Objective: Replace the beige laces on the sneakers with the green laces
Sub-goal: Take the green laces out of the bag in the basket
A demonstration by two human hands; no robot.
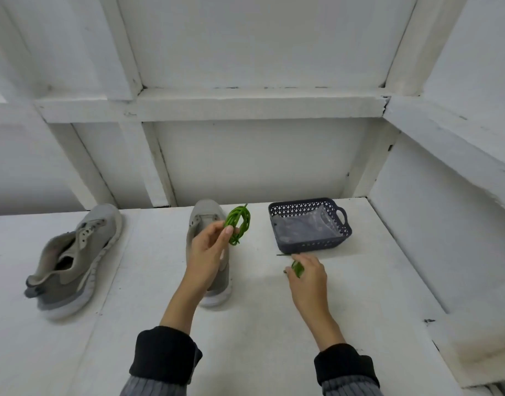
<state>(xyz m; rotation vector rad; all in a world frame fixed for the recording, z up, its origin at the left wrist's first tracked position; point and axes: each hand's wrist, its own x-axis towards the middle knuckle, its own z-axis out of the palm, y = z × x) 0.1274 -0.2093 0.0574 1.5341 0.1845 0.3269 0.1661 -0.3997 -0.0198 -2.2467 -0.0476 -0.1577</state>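
Observation:
Two grey sneakers stand on the white table. The left sneaker (74,258) leans on its side, with lace still in its eyelets. The middle sneaker (205,221) stands upright, partly hidden by my left hand (208,250). That hand pinches a coiled bundle of green lace (239,224) above the sneaker's right side. My right hand (308,272) grips a second green lace (297,268) low over the table, its dark tip poking out to the left in front of the basket.
A dark blue perforated basket (342,232) with a clear plastic bag inside sits at the back right of the table. White wall panels and beams rise behind the table and along its right side.

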